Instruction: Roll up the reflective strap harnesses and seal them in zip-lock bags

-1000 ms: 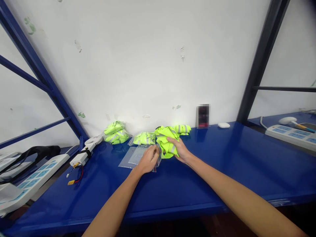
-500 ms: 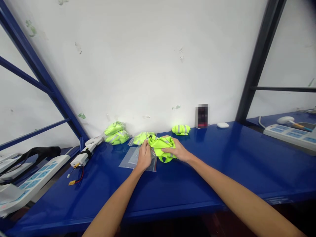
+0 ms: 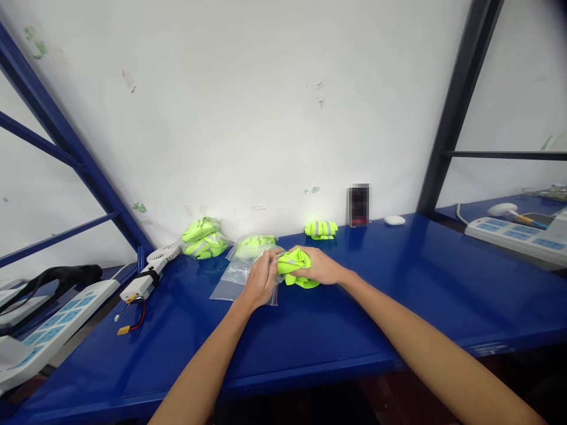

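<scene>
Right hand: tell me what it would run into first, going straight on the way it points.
Probably the left hand, just across the yellow-green cloth that the right hand holds; depth is unclear, so the clear bag beside it might come first.

- We're looking at a workshop-style workplace, and a long blue bench point(image 3: 354, 342) is filling the lower half, around six o'clock.
- Blue metal framing point(image 3: 31, 85) is slanting up at ten o'clock, and a dark post point(image 3: 458, 100) is standing at two.
- Power is running everywhere: one many-socket strip point(image 3: 62, 324) is lying at eight o'clock, another strip point(image 3: 518, 236) at three.
- Bare red-and-black leads with a yellow connector point(image 3: 123, 330) are trailing at eight.
- Bagged yellow-green bundles point(image 3: 206, 239) are sitting between eight and nine.
- Up at twelve, a plain white wall point(image 3: 248, 118) is showing scuffs.
</scene>
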A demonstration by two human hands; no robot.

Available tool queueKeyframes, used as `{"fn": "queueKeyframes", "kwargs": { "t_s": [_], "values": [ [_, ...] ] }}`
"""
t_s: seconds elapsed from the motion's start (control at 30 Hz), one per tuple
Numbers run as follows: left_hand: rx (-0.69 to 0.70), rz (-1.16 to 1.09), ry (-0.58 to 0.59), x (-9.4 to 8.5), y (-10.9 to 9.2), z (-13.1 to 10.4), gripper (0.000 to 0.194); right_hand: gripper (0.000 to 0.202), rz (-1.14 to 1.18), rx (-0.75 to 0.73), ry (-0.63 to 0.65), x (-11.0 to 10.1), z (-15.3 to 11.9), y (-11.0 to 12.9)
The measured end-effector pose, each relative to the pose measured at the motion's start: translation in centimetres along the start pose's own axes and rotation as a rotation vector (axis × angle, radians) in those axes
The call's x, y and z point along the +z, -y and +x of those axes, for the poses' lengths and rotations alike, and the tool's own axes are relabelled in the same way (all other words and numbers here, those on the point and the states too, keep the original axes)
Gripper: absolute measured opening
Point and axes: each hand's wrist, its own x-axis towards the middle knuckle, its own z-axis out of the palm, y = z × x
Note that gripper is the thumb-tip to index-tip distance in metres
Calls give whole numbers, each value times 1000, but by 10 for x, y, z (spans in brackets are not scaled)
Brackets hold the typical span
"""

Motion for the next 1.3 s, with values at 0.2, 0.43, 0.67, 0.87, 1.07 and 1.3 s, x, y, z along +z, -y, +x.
{"fn": "queueKeyframes", "kwargs": {
  "t_s": [0.2, 0.43, 0.67, 0.87, 1.07, 1.3],
  "values": [
    [83, 131, 185, -9, 2, 2, 84, 59, 240, 154, -118, 1, 5, -11],
    [133, 315, 95, -8, 21, 4, 78, 31, 452, 257, 33, 0, 6, -4],
    [109, 357, 164, -13, 14, 3, 70, 31, 431, 248, 33, 1, 4, 2],
    [93, 385, 129, -12, 13, 3, 64, 46, 445, 181, 51, 5, 4, 1],
    [45, 303, 127, -12, 13, 3, 56, 84, 246, 37, 16, 11, -1, 8],
    [93, 267, 159, -6, 16, 2, 61, 37, 248, 28, -45, 13, 0, 8]
  ]
}}
